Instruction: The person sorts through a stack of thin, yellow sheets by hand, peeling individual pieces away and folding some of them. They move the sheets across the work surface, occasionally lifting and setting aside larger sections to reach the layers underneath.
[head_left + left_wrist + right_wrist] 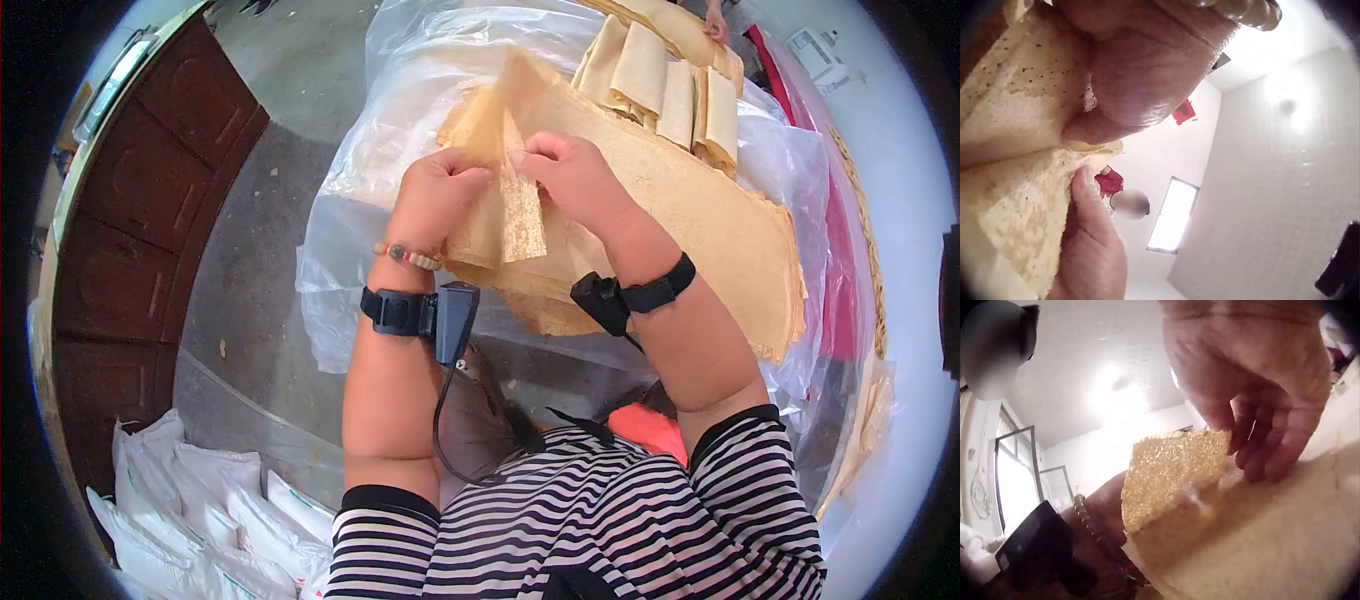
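A thin, tan, pancake-like sheet (pixel 525 218) is raised between both hands, its near part folded into a narrow, bubbly-textured flap. My left hand (pixel 438 195) pinches it between thumb and fingers on the left. On the right, my right hand (pixel 582 182) pinches the flap's edge, thumb and fingers bent. Under the hands lies a broad stack of similar sheets (pixel 700 225). In the right wrist view the flap (pixel 1175 475) stands up with a rough, golden surface. Small dark specks dot the sheet (pixel 1029 81) in the left wrist view.
Several folded sheets (pixel 640 75) lie across the stack's far side. Clear plastic film (pixel 345 225) spreads under the stack. Another person's hand (pixel 716 24) rests at the far end. Brown cabinets (pixel 150 200) and white sacks (pixel 215 500) stand at left.
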`<state>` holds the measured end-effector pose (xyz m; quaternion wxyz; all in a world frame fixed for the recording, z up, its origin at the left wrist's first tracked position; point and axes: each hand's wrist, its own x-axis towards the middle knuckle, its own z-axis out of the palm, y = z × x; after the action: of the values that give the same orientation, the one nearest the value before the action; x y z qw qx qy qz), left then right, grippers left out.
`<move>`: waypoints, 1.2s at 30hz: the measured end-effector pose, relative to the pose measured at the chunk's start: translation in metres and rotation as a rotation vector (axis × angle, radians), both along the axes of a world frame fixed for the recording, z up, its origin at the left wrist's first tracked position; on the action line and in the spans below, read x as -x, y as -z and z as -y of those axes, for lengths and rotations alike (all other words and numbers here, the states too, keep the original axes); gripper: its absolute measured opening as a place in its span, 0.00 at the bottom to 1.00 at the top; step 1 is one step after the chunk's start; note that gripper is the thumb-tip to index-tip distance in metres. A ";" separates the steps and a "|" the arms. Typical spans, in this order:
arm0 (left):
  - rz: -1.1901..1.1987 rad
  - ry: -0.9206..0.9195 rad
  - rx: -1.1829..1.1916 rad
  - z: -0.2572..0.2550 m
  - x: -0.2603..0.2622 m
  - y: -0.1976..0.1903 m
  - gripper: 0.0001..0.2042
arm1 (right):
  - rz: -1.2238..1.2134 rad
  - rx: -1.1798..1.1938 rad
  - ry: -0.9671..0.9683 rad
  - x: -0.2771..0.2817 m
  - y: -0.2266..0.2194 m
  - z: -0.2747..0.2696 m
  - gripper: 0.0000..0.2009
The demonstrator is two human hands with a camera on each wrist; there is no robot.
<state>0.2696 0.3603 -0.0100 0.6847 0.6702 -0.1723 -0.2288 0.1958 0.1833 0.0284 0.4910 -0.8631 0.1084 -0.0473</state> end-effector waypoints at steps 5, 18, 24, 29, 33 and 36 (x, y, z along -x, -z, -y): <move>-0.056 0.055 -0.008 -0.004 -0.004 0.001 0.10 | -0.009 -0.274 0.016 0.000 0.015 0.005 0.09; 0.194 -0.174 -0.199 0.021 -0.015 0.016 0.19 | -0.127 -0.280 0.043 0.001 0.001 0.002 0.12; 0.488 -0.268 -0.385 0.021 0.009 -0.013 0.15 | 0.004 0.204 0.074 -0.041 -0.014 0.008 0.17; 0.273 -0.201 -0.246 0.020 -0.007 0.007 0.12 | 0.040 -0.162 0.187 -0.037 0.011 0.012 0.13; 0.303 -0.137 -0.188 0.020 -0.017 0.007 0.11 | 0.143 0.039 0.192 -0.031 0.018 0.008 0.11; 0.454 -0.180 -0.098 0.028 -0.017 -0.018 0.13 | 0.266 0.258 0.125 -0.032 0.018 0.006 0.10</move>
<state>0.2866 0.3327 0.0079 0.6129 0.7494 -0.2499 -0.0184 0.2283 0.1777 0.0101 0.3822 -0.8967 0.0893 -0.2048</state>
